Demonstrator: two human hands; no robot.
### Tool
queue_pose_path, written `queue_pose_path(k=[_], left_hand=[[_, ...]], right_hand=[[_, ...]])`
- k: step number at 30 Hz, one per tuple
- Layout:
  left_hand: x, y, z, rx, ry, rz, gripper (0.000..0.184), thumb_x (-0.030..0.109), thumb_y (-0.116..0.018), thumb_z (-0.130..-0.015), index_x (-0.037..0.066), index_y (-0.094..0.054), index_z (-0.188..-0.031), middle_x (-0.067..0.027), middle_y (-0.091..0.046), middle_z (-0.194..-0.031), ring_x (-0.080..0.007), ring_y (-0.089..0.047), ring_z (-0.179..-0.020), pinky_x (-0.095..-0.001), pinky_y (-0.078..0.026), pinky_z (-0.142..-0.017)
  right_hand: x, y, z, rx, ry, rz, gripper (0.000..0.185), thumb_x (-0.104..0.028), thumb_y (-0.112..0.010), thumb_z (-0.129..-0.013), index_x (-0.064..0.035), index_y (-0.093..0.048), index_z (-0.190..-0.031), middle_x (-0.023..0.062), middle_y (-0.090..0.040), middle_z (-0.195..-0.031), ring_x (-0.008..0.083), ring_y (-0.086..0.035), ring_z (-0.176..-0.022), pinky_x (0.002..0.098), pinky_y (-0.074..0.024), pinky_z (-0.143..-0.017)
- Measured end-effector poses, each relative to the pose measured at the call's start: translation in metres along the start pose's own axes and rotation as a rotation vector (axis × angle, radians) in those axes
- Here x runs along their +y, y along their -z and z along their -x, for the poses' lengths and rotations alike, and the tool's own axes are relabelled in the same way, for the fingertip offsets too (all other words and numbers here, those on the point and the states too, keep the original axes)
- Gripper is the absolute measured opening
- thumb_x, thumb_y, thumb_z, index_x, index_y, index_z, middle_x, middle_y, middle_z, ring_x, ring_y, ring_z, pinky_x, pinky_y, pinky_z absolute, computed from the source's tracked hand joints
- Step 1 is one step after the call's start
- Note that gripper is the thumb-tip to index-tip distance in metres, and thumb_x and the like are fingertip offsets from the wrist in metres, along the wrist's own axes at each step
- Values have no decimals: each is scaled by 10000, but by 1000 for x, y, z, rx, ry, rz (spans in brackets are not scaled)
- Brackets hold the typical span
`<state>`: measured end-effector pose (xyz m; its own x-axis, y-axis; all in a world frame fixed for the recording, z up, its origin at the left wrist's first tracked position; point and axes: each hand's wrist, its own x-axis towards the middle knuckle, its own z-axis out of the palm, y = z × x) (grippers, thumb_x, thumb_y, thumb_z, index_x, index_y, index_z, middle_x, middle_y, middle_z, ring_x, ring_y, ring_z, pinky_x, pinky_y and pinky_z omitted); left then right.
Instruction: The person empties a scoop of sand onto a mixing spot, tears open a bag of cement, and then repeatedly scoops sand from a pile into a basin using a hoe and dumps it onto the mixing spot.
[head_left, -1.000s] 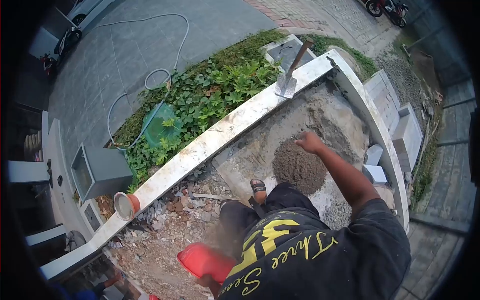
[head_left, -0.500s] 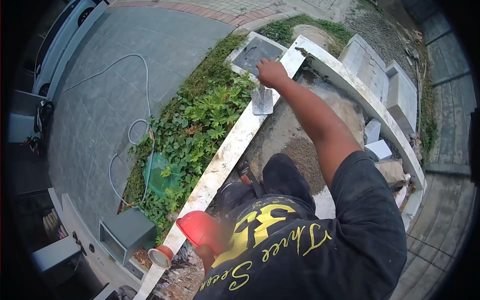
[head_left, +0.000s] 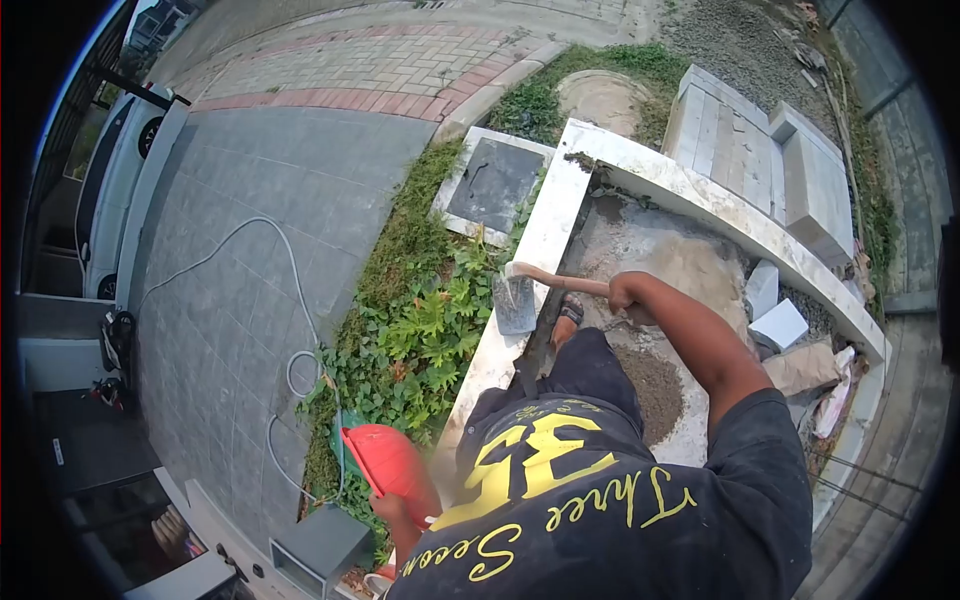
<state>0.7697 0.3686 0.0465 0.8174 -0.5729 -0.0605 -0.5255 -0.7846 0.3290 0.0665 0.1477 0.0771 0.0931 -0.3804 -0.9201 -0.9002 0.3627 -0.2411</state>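
In the head view, a short hoe with a curved wooden handle and a flat grey metal blade [head_left: 565,281] is held by the right hand [head_left: 634,291], whose fingers are wrapped around the handle. The blade is seen over the top of a low white-painted wall [head_left: 553,205], along the edge that borders the plants and below the wall's far corner; whether the wall is touched by it cannot be told. A red plastic container with a rounded, ribbed side [head_left: 392,465] is gripped at its rim by the left hand [head_left: 396,510], with some of the fingers hidden; it is held low, near the plants and well apart from the hoe.

Inside the wall's corner, a mound of grey-brown sand [head_left: 648,398] is spread on the concrete floor, beside the dark-trousered leg. A sandalled foot [head_left: 567,322] is placed close to the wall's inner edge. Two pale rectangular blocks [head_left: 778,322] are set along the inner edge of the other wall arm. Outside, the wall is bordered by leafy green plants [head_left: 425,325], and a square grey cover with a white rim [head_left: 494,186] is set just beside the corner.
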Motion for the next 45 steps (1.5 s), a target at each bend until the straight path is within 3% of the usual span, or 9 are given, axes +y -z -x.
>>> queue_pose_path(k=[4, 15, 20, 26, 31, 33, 35, 39, 45], left_hand=[[124, -1, 5, -8, -137, -81, 301, 16, -473, -728, -35, -608, -992, -210, -647, -957, -339, -621, -877, -395, -469, -831], [279, -12, -8, -268, -58, 416, 254, -28, -457, -764, -30, -610, -967, -132, -651, -925, -221, -605, -821, -335, -466, -768], [354, -78, -20, -414, -57, 248, 204, 6, -484, -781, -27, -606, -942, -145, -651, -872, -231, -614, -798, -355, -474, -755], [402, -242, -92, -434, -239, 5, 184, 99, -549, -812, -29, -648, -901, -239, -663, -837, -339, -658, -794, -410, -497, -721], [564, -339, -185, -562, -211, -483, 233, 140, -554, -801, -49, -660, -885, -254, -668, -870, -396, -659, -831, -449, -512, -704], [621, -388, -235, -612, -406, -614, 224, 135, -552, -788, -49, -667, -841, -243, -673, -854, -410, -659, -805, -456, -515, -683], [755, -355, -243, -557, -160, -446, 292, 152, -578, -808, -69, -624, -992, -302, -636, -993, -393, -643, -949, -448, -512, -795], [885, -364, -316, -539, -434, -423, 262, 138, -564, -833, -63, -610, -994, -293, -639, -983, -410, -632, -953, -463, -498, -807], [1049, -405, -374, -397, -366, 119, 211, 89, -522, -885, -59, -574, -1027, -249, -634, -991, -378, -619, -916, -433, -463, -825]], right_hand=[[47, -41, -32, -261, -120, -1148, 121, -74, -677, -833, 8, -596, -800, 86, -554, -636, 186, -559, -512, 342, -492, -452], [103, 23, 45, 138, -149, -1390, 256, 16, -647, -759, -7, -489, -959, 79, -515, -621, 186, -508, -413, 341, -452, -367], [97, 108, 60, 383, -249, -1271, 303, 48, -613, -756, 18, -426, -993, 98, -513, -677, 197, -501, -405, 349, -449, -361], [118, 215, 9, 477, -326, -1793, 199, -7, -593, -793, -23, -452, -932, 54, -463, -599, 176, -504, -452, 344, -448, -380], [126, 332, -105, 536, -65, -2594, 135, -27, -560, -786, -77, -441, -827, 10, -450, -583, 155, -462, -452, 297, -452, -448], [120, 387, -142, 604, -86, -2605, 135, -22, -550, -785, -83, -436, -825, 7, -450, -585, 156, -456, -452, 298, -449, -446], [104, 424, -162, 658, -158, -2616, 133, -31, -532, -799, -101, -426, -760, -7, -437, -548, 144, -442, -427, 292, -448, -435], [75, 492, -173, 655, -357, -2442, 116, -19, -521, -804, -86, -441, -755, 0, -444, -531, 151, -434, -406, 302, -450, -423], [50, 630, -231, 660, -451, -2314, 115, 2, -509, -796, -65, -428, -842, 24, -436, -566, 169, -437, -428, 310, -427, -415]])
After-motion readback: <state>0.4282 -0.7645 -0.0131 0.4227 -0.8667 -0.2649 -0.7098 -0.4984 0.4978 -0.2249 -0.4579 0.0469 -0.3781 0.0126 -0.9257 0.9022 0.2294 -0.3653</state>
